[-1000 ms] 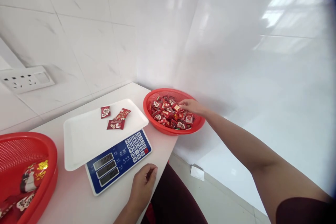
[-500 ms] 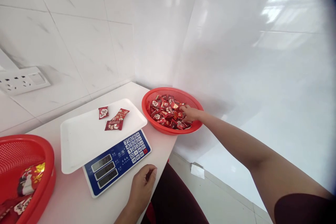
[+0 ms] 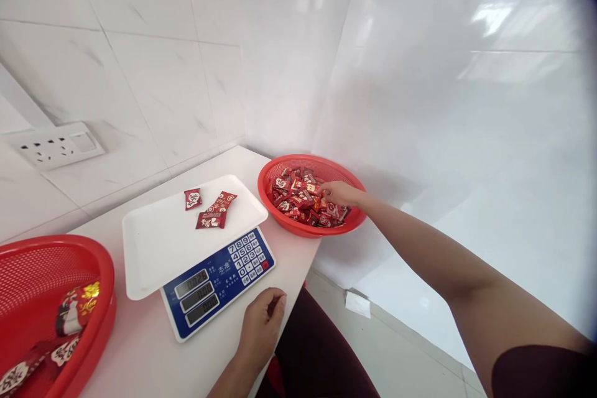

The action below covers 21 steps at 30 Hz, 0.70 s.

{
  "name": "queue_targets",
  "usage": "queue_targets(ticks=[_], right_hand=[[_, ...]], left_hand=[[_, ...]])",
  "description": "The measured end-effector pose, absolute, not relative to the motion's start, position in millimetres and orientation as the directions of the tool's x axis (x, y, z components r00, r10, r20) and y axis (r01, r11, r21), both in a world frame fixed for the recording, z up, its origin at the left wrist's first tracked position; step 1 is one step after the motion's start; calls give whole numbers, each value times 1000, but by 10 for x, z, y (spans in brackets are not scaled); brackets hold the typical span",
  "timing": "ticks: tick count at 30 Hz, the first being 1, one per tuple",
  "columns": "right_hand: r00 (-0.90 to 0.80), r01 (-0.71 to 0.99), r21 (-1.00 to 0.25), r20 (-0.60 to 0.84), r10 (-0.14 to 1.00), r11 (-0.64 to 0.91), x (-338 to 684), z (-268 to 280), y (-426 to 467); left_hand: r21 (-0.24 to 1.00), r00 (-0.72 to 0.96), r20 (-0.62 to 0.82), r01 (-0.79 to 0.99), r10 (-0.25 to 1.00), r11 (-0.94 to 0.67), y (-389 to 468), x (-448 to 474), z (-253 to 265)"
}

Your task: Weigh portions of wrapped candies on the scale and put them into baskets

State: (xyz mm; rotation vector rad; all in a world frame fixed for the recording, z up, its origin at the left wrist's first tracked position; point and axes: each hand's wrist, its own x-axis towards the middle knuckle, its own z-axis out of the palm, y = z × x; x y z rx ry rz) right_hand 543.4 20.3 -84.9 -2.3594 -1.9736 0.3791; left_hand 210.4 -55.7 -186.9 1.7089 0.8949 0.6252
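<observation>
My right hand (image 3: pixel 342 192) reaches into the far red plastic basket (image 3: pixel 342 168), which holds many small red-wrapped candies (image 3: pixel 298 196). Its fingertips are drawn together on a wrapped candy at the top of the heap; the exact grip is partly hidden. My left hand (image 3: pixel 263 323) lies at the table's front edge with fingers curled in and nothing visible in them. Just beyond it stands a blue and white digital scale (image 3: pixel 219 283). On the scale's white tray (image 3: pixel 158 242) are 3 red packets (image 3: pixel 211 219), two of them touching and one apart.
At the lower left, a second red basket (image 3: pixel 105 273) contains a few larger red packets (image 3: pixel 69 314). A socket panel (image 3: pixel 58 146) is fixed to the tiled wall behind the white table (image 3: pixel 135 348). White paper (image 3: pixel 357 305) lies on the floor to the right.
The view has swung slightly left, so the scale and baskets appear further right. My right hand's fingers have closed together over the candies. My left hand keeps its place by the scale.
</observation>
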Motion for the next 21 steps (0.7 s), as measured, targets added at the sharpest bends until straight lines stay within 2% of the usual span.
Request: queue_targets(ticks=[5, 11, 17, 21], right_hand=[[23, 973, -217, -252, 967, -80, 5138, -1015, 254], [27, 982, -169, -305, 952, -82, 5036, -1100, 324], [40, 967, -240, -166, 985, -79, 5182, -880, 264], [107, 942, -313, -62, 992, -121, 5291, -741, 190]], left_hand=[[953, 588, -13, 251, 809, -167, -557, 2099, -1888], [947, 591, 0, 259, 807, -189, -561, 2090, -1883], [945, 592, -12, 272, 806, -185, -563, 2097, -1872], [948, 591, -21, 268, 807, -172, -566, 2098, -1868]])
